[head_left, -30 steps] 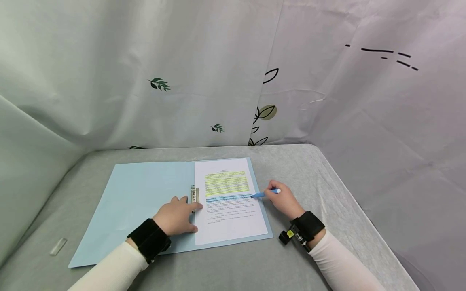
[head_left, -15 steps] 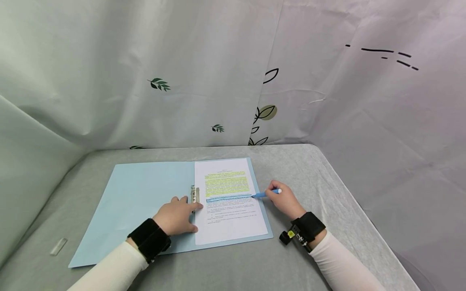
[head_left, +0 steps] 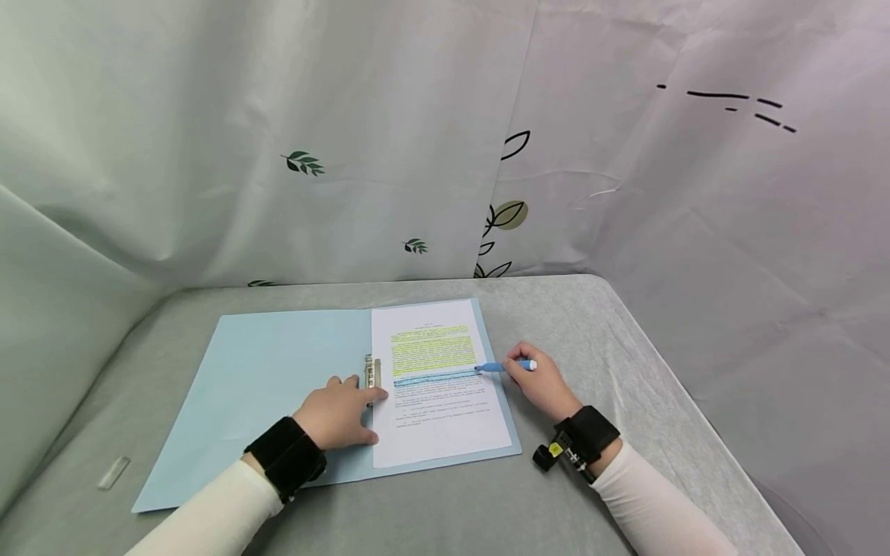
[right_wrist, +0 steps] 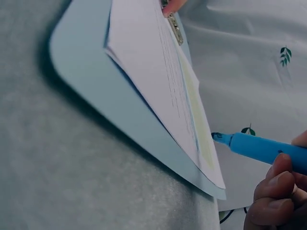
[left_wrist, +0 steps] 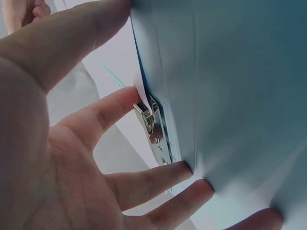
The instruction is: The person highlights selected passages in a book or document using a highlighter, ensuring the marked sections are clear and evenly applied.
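Note:
A light blue folder [head_left: 292,347] lies open, with white printed paper [head_left: 441,444] held in its metal clip [head_left: 370,372]. Yellow highlighting covers the upper text, and a blue highlighted band runs just under it. My left hand [head_left: 337,413] rests spread on the folder beside the clip, its index fingertip at the clip and the paper's left edge. My right hand [head_left: 545,382] pinches a blue highlighter [right_wrist: 264,152] between thumb and fingers. In the head view its tip overlaps the right end of the highlighted lines; in the right wrist view the tip shows past the page edge.
A small clear strip-like piece [head_left: 113,472] lies on the grey cloth-covered table [head_left: 445,517] at the far left. Pale curtains [head_left: 389,139] with leaf prints hang behind and at both sides. Each wrist wears a black strap [head_left: 285,459].
The highlighter's tip has shifted slightly up and left, away from the end of the blue band, and the pen lies flatter. My left hand stays in place.

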A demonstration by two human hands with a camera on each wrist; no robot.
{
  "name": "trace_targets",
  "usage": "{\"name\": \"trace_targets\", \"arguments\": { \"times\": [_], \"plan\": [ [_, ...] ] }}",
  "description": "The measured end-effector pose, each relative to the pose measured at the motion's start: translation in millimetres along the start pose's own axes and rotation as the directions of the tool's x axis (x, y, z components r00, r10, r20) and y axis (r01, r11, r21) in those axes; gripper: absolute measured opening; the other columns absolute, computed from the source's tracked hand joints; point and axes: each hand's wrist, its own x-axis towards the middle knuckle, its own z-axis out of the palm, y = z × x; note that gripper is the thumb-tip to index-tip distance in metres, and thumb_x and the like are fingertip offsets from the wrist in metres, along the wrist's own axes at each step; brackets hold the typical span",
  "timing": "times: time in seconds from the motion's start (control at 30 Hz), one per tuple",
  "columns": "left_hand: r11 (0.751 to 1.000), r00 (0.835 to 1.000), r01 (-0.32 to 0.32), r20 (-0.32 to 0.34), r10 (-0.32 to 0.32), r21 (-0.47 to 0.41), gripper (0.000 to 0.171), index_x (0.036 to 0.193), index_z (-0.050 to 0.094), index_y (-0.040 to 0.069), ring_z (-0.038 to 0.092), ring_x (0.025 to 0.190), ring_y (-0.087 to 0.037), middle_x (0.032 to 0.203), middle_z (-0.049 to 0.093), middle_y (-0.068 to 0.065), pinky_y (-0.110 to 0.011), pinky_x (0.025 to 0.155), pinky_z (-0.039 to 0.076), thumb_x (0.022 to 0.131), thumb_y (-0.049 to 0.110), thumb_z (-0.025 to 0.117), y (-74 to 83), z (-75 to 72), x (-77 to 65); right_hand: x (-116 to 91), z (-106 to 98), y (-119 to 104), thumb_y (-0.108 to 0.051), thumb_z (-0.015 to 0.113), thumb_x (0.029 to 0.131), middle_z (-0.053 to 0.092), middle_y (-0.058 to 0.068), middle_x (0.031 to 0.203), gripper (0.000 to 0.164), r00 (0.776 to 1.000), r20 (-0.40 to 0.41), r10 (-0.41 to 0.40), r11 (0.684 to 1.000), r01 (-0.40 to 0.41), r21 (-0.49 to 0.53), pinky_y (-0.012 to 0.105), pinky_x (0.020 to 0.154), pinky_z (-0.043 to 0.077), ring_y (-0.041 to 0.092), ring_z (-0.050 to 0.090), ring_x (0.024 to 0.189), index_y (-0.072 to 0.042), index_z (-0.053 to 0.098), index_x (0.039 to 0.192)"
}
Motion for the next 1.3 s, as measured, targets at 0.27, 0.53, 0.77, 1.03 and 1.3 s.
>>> {"name": "trace_targets", "arguments": {
  "times": [0.27, 0.53, 0.77, 1.03, 1.3],
  "plan": [
    [1.000, 1.000, -0.001, -0.016, 0.001, 0.018, 0.067, 0.128, 0.064, 0.022, 0.054, 0.098, -0.037, 0.130, 0.052, -0.026, -0.049, 0.068, 0.052, 0.068, 0.047, 0.083, 0.4, 1.0, -3.6, -6, 0, -4, -0.026, 0.055, 0.100, 0.069, 0.011, 0.099, 0.027, 0.997, 0.072, -0.023, 1.000, 0.023, 0.004, 0.024, 0.042, 0.040, 0.025, 0.060, 0.061, -0.013, 0.061, 0.123],
    [0.998, 0.998, 0.002, -0.069, 0.002, 0.062, 0.065, 0.127, 0.065, 0.023, 0.052, 0.099, -0.037, 0.137, 0.047, -0.025, -0.042, 0.057, 0.052, 0.069, 0.047, 0.082, 1.1, 5.7, -6.8, -11, -1, -12, -0.023, 0.056, 0.100, 0.068, 0.012, 0.095, 0.027, 0.986, 0.132, -0.102, 0.991, 0.112, -0.072, 0.039, 0.063, 0.053, 0.022, 0.064, 0.077, -0.003, 0.064, 0.116],
    [0.993, 0.991, -0.011, -0.129, 0.025, 0.114, 0.060, 0.122, 0.069, 0.019, 0.049, 0.105, -0.039, 0.133, 0.050, -0.023, -0.048, 0.066, 0.053, 0.070, 0.046, 0.082, 3.9, 7.4, -8.7, -8, -3, -15, -0.025, 0.070, 0.091, 0.066, 0.002, 0.110, 0.027, 0.948, 0.230, -0.219, 0.879, 0.294, -0.376, 0.038, 0.079, 0.051, 0.011, 0.057, 0.096, -0.016, 0.063, 0.115],
    [0.981, 0.978, -0.072, -0.182, 0.105, 0.181, 0.039, 0.115, 0.071, 0.016, 0.052, 0.101, -0.033, 0.127, 0.057, -0.018, -0.049, 0.071, 0.050, 0.078, 0.026, 0.074, 14.1, 5.0, -15.2, -8, -11, -19, -0.040, 0.078, 0.080, 0.054, 0.008, 0.135, 0.070, 0.870, 0.469, -0.152, 0.762, 0.406, -0.505, 0.041, 0.096, 0.043, 0.013, 0.047, 0.116, -0.015, 0.050, 0.138],
    [0.965, 0.948, -0.226, -0.198, 0.249, 0.131, 0.032, 0.109, 0.071, 0.016, 0.054, 0.106, -0.031, 0.123, 0.061, -0.011, -0.050, 0.077, 0.049, 0.077, 0.018, 0.069, 42.3, 10.6, -22.9, -9, -14, -20, -0.050, 0.078, 0.076, 0.043, 0.015, 0.145, 0.084, 0.832, 0.544, -0.111, 0.732, 0.439, -0.521, 0.046, 0.102, 0.037, 0.022, 0.035, 0.130, -0.015, 0.043, 0.144]
  ]
}}
